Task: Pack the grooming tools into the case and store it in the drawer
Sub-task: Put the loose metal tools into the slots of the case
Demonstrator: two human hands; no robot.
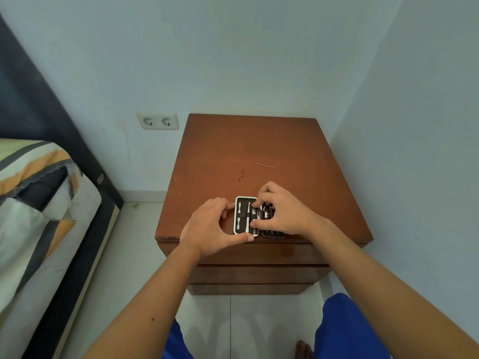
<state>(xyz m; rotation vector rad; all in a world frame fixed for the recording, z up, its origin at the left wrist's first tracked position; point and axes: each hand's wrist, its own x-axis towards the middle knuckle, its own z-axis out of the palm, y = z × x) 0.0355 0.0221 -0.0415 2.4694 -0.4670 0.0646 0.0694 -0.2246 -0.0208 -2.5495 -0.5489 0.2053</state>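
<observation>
A small grooming case (241,216) lies open and flat near the front edge of the brown nightstand (225,156). Its dark lining has white tool-shaped slots and an elastic band. My left hand (211,229) grips the case's left half, thumb along the front edge. My right hand (282,212) covers the right half, fingertips pinching a thin silver tool at the centre fold. Metal tools (268,213) show between my fingers. One thin silver tool (265,165) lies loose farther back on the top.
The nightstand's drawer fronts (259,273) are closed below the top. A bed with a striped cover (39,203) stands to the left, a double wall socket (158,121) behind. Walls close in at the back and right. My knees in blue shorts (344,330) are below.
</observation>
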